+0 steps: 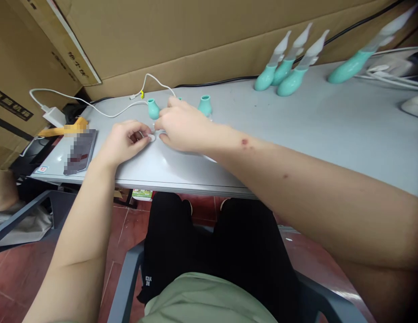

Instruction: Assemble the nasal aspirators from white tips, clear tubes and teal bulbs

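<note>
My left hand (128,140) is closed, its thumb and fingertips pinching a small white piece (151,137) just above the table. Close beside it, my right hand (183,124) is curled with its fingertips near that piece. Whatever it grips is mostly hidden by its own fingers. Behind the hands stand hollow mint-green bulbs: one bulb (153,109) just behind the fingertips, another bulb (205,106) beyond the right wrist. A third green rim shows barely above the right hand. Something pale, partly covered by the right forearm, lies on the table.
Several mint-green bulb aspirators with clear, pointed tips (292,81) stand or lean at the back right. A phone (81,151), a yellow-orange object (69,128) and a white charger (55,116) with cable lie left. Cardboard (209,40) walls the back. Another person's arm shows far left.
</note>
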`<state>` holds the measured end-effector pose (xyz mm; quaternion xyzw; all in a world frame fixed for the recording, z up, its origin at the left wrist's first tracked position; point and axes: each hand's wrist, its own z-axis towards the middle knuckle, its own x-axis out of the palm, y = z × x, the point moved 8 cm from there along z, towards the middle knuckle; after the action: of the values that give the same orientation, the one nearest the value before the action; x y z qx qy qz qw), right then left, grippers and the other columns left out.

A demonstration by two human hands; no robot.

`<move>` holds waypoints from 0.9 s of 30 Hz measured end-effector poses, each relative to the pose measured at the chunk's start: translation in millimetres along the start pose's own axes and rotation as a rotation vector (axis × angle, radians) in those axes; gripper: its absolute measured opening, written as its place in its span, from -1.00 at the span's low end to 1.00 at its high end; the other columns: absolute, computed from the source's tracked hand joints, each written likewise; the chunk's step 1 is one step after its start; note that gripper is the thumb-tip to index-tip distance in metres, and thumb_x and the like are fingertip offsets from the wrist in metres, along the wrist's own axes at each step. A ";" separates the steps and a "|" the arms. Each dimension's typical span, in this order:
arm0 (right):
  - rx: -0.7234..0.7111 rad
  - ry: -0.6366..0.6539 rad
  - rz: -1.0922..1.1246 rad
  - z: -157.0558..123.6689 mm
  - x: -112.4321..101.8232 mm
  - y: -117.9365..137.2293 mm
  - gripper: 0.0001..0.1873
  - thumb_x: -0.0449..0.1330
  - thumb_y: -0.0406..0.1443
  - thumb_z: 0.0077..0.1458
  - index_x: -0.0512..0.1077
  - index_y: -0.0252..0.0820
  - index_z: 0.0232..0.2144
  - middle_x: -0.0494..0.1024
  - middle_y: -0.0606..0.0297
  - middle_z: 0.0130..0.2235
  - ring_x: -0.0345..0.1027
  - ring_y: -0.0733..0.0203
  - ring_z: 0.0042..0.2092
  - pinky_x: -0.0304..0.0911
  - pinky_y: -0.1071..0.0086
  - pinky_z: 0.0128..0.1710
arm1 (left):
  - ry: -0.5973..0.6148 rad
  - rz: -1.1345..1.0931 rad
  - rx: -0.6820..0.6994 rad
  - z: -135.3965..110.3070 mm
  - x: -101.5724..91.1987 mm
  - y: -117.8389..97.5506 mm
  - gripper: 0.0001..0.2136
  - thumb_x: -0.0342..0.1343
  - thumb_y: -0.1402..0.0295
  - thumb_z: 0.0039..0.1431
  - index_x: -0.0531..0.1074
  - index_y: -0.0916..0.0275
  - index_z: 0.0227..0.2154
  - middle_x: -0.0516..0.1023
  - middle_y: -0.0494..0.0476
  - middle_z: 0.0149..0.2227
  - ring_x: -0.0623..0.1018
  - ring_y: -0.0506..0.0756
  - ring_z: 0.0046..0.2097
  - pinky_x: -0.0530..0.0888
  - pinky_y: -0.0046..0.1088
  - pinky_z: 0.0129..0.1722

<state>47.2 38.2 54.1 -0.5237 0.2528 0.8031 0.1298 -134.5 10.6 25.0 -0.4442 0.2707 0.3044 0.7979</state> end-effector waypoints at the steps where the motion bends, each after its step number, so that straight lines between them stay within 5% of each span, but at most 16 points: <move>1: -0.011 0.008 -0.047 0.2 5.3 -0.6 -0.87 0.42 -0.41 0.45 0.75 -0.13 -0.18 0.79 -0.05 -0.08 0.50 -0.47 0.35 0.46 -0.25 0.49 | -0.001 -0.007 -0.021 -0.4 -0.4 1.2 -0.80 0.55 0.11 0.20 0.78 0.08 -0.25 0.71 0.11 -0.34 0.58 0.19 -0.34 0.56 -0.24 -0.24; 6: -0.074 0.033 -0.226 -1.5 20.4 -0.2 -0.78 0.31 -0.36 0.46 0.80 -0.12 -0.13 0.76 -0.05 -0.04 0.38 -0.49 0.38 0.32 -0.34 0.54 | -0.029 0.011 -0.053 -1.4 -4.9 0.0 -0.72 0.61 0.02 0.20 0.75 0.07 -0.34 0.73 0.10 -0.38 0.56 0.16 -0.37 0.53 -0.25 -0.28; 13: -0.055 0.074 -0.219 -0.2 26.2 -1.8 -0.63 0.22 -0.54 0.48 0.78 -0.10 -0.17 0.71 -0.04 -0.14 0.45 -0.44 0.38 0.41 -0.27 0.53 | -0.082 -0.144 -0.124 -2.8 -4.8 12.0 -0.67 0.69 0.03 0.06 0.75 0.12 -0.41 0.79 0.20 -0.33 0.67 0.17 -0.33 0.61 -0.28 -0.31; 17: -0.030 -0.045 0.013 -3.6 12.9 -7.1 -0.70 0.33 -0.54 0.42 0.71 -0.09 -0.28 0.80 0.05 -0.13 0.54 -0.37 0.33 0.43 -0.19 0.50 | -0.167 -0.206 -0.092 -0.1 -9.4 13.0 -0.67 0.72 0.05 0.00 0.73 0.09 -0.46 0.84 0.23 -0.27 0.75 0.23 -0.24 0.74 -0.22 -0.20; 20: 0.020 -0.167 0.223 -7.5 -2.6 -17.1 -0.75 0.33 -0.52 0.45 0.75 -0.13 -0.16 0.89 0.11 0.00 0.68 -0.18 0.22 0.50 -0.03 0.44 | -0.222 -0.234 -0.040 0.2 -11.3 7.3 -0.55 0.83 -0.03 0.02 0.71 0.09 -0.46 0.85 0.22 -0.25 0.80 0.25 -0.19 0.82 -0.16 -0.12; 27: 0.049 -0.405 0.714 -3.7 -8.6 -41.8 -0.75 0.36 -0.50 0.40 0.68 -0.03 -0.23 0.90 0.29 -0.05 0.78 0.02 0.04 0.64 0.18 0.16 | -0.298 -0.297 0.164 10.2 -5.6 0.2 -0.52 0.84 -0.03 0.17 0.70 0.11 -0.47 0.82 0.16 -0.29 0.80 0.19 -0.27 0.77 -0.24 -0.23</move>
<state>73.4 71.7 49.4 -0.2311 0.4069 0.8783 -0.0975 -136.7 18.2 33.6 -0.3632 0.1051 0.2227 0.8986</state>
